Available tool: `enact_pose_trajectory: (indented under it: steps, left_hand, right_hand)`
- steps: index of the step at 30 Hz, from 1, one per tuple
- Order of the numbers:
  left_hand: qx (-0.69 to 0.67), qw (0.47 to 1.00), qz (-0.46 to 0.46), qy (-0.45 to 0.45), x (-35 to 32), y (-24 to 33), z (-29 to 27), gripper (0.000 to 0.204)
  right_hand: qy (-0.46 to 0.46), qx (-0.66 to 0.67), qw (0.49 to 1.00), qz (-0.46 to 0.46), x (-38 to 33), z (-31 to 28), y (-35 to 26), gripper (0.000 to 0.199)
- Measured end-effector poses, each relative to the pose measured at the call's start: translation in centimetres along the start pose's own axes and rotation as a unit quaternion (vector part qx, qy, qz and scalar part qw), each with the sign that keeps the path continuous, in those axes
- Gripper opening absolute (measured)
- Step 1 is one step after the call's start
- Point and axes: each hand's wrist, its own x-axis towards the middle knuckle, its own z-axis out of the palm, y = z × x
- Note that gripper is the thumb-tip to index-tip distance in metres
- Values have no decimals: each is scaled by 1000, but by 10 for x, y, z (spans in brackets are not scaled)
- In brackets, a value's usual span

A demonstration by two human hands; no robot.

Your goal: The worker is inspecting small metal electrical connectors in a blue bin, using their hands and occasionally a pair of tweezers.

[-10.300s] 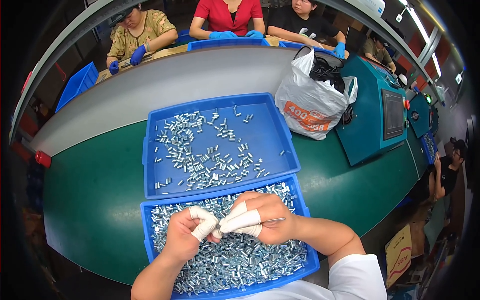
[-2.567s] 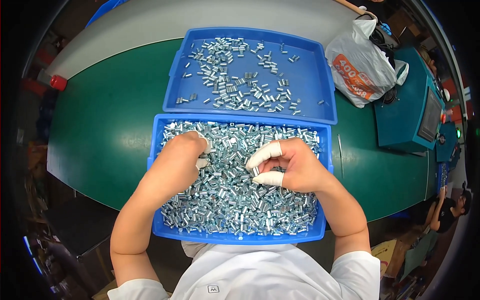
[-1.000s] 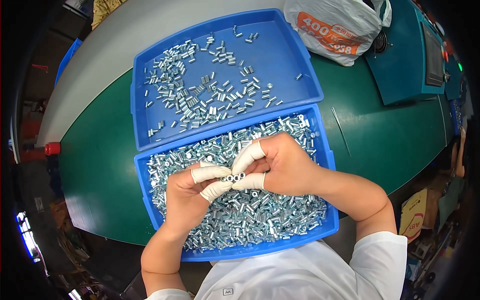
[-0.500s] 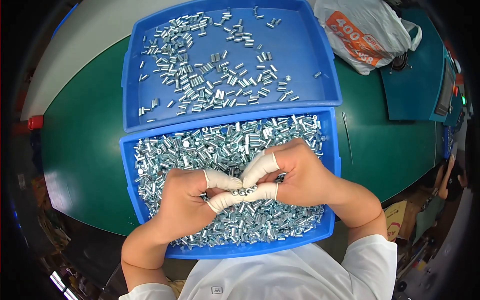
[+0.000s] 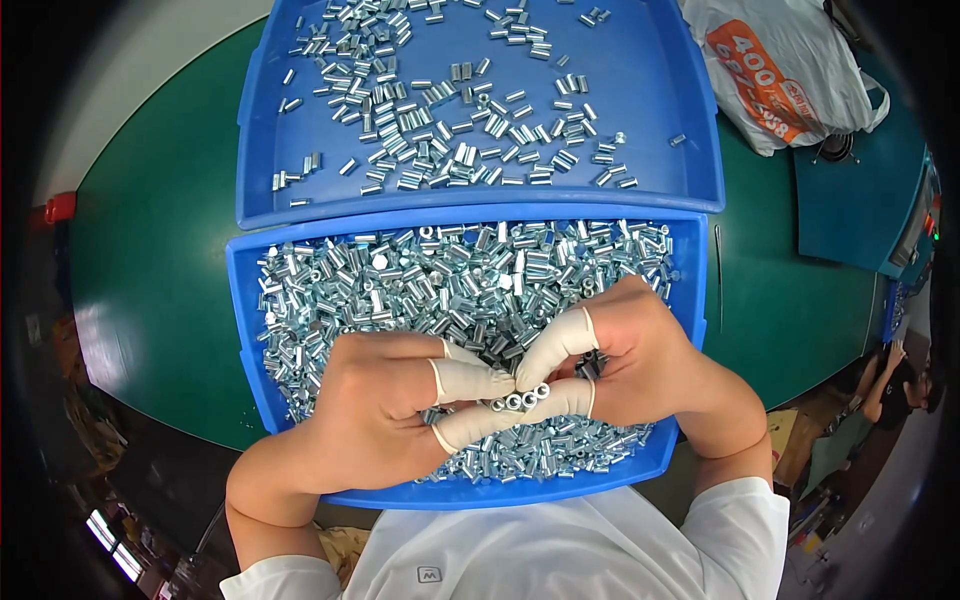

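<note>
My left hand (image 5: 385, 405) and my right hand (image 5: 632, 350) meet over the near blue bin. White finger cots cover the thumbs and some fingers of both. Pinched between their fingertips is a short row of several shiny metal sleeves (image 5: 514, 403), side by side with round open ends turned toward me. Both hands are closed on this row, the left at its left end and the right at its right end. Beneath them, the near bin (image 5: 470, 215) is filled with a loose heap of similar small metal cylinders (image 5: 400, 285).
Beyond it, a shallow blue tray (image 5: 620, 70) holds scattered metal cylinders, mostly toward its left and middle. Both stand on a green table (image 5: 150, 300). A white plastic bag (image 5: 790, 70) lies at the far right, near a thin rod (image 5: 718, 280). Another person (image 5: 890, 385) shows at the right edge.
The held row has tilted, so its open ends face me more plainly. My hands have shifted slightly right and down in view, and the view itself has moved closer to the near bin.
</note>
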Motion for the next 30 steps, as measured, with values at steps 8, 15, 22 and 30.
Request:
enact_pose_trajectory:
  steps: [8, 15, 22, 30]
  left_hand:
    - [13, 1000, 6, -19, -1, 1, -2, 27]
    - [47, 998, 37, -26, -2, 1, -2, 26]
    - [41, 998, 46, -9, -3, -2, 0, 27]
    - [41, 998, 36, -11, -1, 1, 0, 26]
  right_hand:
    - [3, -4, 999, -33, 0, 0, 6, 21]
    - [12, -25, 998, -64, -2, 0, 10, 17]
    - [15, -44, 996, -78, -1, -1, 11, 19]
    - [25, -16, 997, -73, -1, 0, 11, 17]
